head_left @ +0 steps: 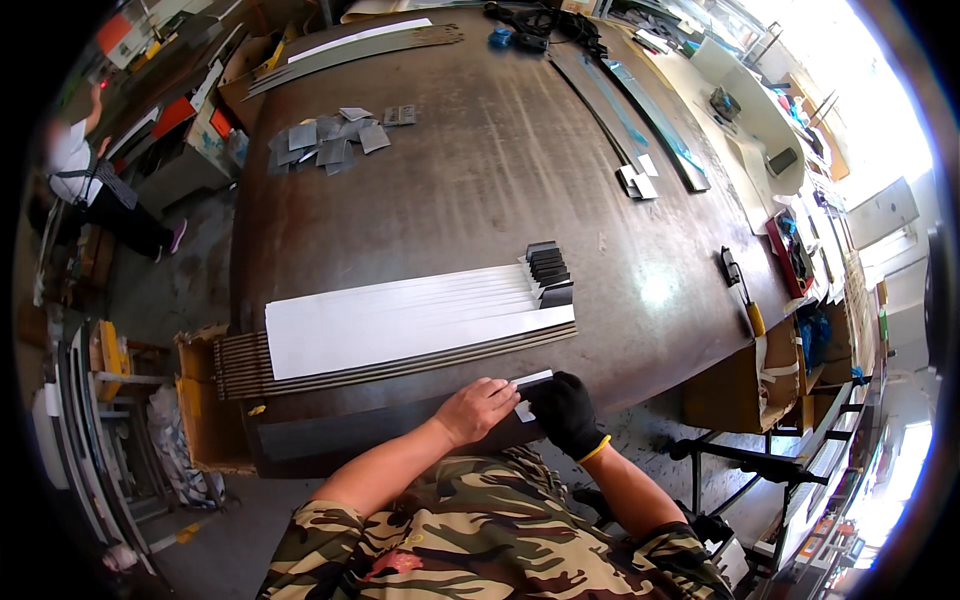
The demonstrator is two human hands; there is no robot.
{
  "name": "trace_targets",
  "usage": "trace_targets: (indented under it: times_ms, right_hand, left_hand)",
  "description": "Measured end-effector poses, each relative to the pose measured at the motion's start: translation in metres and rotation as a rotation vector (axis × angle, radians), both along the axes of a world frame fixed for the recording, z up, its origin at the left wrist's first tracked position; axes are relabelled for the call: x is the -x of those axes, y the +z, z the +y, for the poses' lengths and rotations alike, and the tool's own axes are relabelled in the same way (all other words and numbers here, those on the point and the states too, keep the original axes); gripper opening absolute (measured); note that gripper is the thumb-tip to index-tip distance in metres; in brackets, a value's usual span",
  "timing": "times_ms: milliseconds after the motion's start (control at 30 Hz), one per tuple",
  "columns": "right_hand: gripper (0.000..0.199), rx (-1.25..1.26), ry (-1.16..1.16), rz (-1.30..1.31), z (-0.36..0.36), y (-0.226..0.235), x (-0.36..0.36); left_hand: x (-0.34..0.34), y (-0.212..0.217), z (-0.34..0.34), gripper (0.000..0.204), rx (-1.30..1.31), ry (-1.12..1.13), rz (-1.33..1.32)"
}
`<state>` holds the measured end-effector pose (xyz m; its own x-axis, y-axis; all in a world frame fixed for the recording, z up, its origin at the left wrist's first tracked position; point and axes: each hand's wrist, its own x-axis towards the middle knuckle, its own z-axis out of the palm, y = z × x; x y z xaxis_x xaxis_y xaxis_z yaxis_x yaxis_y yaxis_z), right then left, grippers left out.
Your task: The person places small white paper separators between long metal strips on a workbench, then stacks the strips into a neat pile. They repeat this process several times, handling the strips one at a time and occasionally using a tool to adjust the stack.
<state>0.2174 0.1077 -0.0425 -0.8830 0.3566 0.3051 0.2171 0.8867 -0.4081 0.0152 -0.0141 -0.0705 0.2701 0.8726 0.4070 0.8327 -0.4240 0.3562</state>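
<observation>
My bare left hand (478,410) is closed, its fingertips bent together at the end of a thin white-edged strip (533,379). My right hand (566,414), in a black glove with a yellow cuff, grips the other end of that strip. Below it, between the hands, shows a small white scrap (524,411). Along the table's near edge lies a long dark flat panel (350,425); whether it joins the held strip is hidden by my left arm. Just beyond my hands is a fanned stack of long panels covered in white (400,325), with black ends (548,268).
Small grey plates (330,140) lie heaped on the brown table (480,200). Long strips (655,120) rest at the far right, others (360,50) at the far left. A yellow-handled tool (745,295) lies near the right edge. Cardboard boxes (205,400) flank the table; a person (95,190) stands left.
</observation>
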Motion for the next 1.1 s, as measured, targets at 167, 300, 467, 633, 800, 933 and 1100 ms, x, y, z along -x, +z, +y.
trace_targets:
  times_ms: [167, 300, 467, 633, 800, 933, 1100]
  right_hand:
    - [0.029, -0.041, 0.007, 0.044, -0.008, -0.011, -0.004]
    - [0.046, -0.136, -0.013, -0.046, -0.020, -0.009, -0.017]
    - [0.052, -0.109, -0.146, -0.123, -0.028, 0.001, -0.021]
    - [0.052, -0.127, -0.245, -0.216, -0.009, 0.005, -0.041]
    - [0.041, -0.152, -0.349, -0.277, 0.032, 0.019, -0.071]
    - [0.043, 0.100, -0.431, -0.188, 0.052, 0.037, -0.075]
    - [0.058, 0.534, -0.285, 0.176, 0.041, 0.048, -0.040]
  left_hand:
    - [0.002, 0.007, 0.002, 0.037, 0.007, -0.052, 0.086]
    - [0.000, 0.010, 0.003, 0.037, 0.013, -0.049, 0.182]
    - [-0.002, 0.023, 0.002, 0.037, 0.040, -0.039, 0.281]
    - [-0.004, 0.026, -0.002, 0.039, 0.084, -0.025, 0.288]
    - [-0.004, 0.026, -0.001, 0.040, 0.075, -0.017, 0.304]
    - [-0.001, 0.025, -0.006, 0.040, 0.094, -0.020, 0.200]
    - [0.009, 0.056, -0.009, 0.038, -0.039, -0.018, 0.060]
